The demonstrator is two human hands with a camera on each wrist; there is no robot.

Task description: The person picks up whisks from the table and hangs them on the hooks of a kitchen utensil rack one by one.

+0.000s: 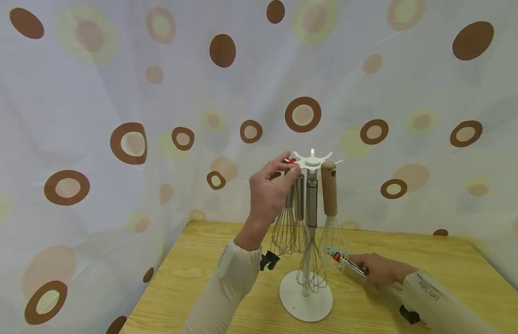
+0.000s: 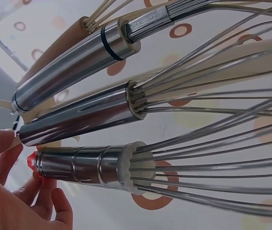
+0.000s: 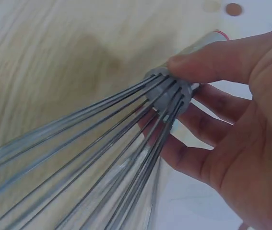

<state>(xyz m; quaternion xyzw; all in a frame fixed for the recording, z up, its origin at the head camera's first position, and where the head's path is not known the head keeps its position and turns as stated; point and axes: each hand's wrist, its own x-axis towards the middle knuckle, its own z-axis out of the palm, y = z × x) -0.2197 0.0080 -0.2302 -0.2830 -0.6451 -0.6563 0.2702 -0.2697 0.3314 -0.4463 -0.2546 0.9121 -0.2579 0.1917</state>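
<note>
A white rack (image 1: 312, 162) with a round base and flat, radiating prongs was set right of centre, on a yellow wood-grained table (image 1: 184, 264). One prong was pinched between the thumb and forefinger of the left hand (image 1: 267, 188), its other fingers bent beside a red-capped whisk (image 2: 85, 165). Thin wire whisks were hung around the rack, with shiny steel cylinders for handles, except on a wooden whisk (image 1: 329, 192) with a rounded top. At lower right, a steel whisk (image 1: 355, 267) with a red end was held by its pale, scalloped collar in the curled fingers and thumb of the right hand (image 1: 380, 269). In the left wrist view, "SUS 304" was stamped upside down on a steel neck (image 2: 147, 24). Script was printed on the right sleeve (image 1: 434, 301), too small to be read surely. Behind, pale, creased cloth (image 1: 200, 93) was patterned with brown dots and rings.
</note>
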